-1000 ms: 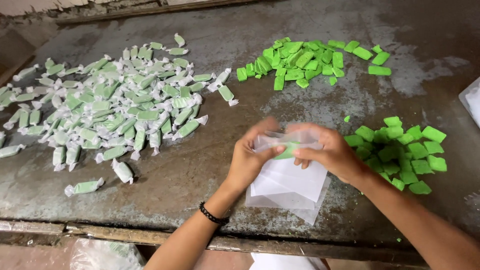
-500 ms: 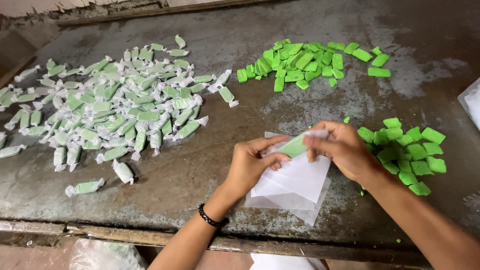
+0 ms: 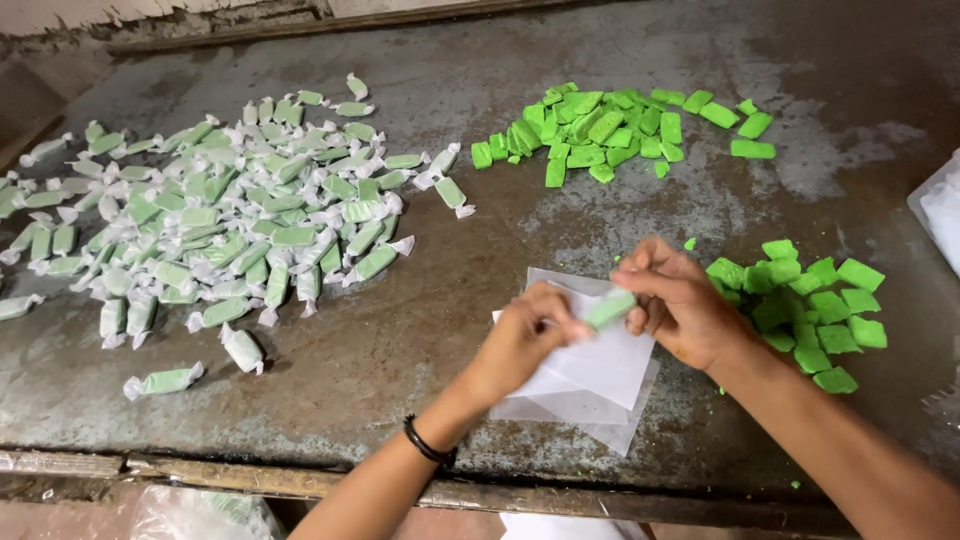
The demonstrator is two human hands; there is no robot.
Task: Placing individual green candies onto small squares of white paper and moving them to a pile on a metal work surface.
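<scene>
Worn grey metal table [image 3: 420,360], stained & scratched, fills the view. Left hand [image 3: 525,340] and right hand [image 3: 680,305] meet over a stack of white wrapper sheets [image 3: 600,385] near the front edge. Btwn them: one green candy [image 3: 610,308], partly wrapped in white paper. Left fingers pinch the wrapper end on their side; right fingers pinch the candy's other end, thumb on top. Candy is held just above the sheets, not on the table. Black band [image 3: 430,443] on left wrist. Unwrapped green pieces [image 3: 815,310] just beside right hand; second unwrapped pile [image 3: 610,130] farther back. Big spread of wrapped candies [image 3: 220,215] at far left, well apart from both hands.
</scene>
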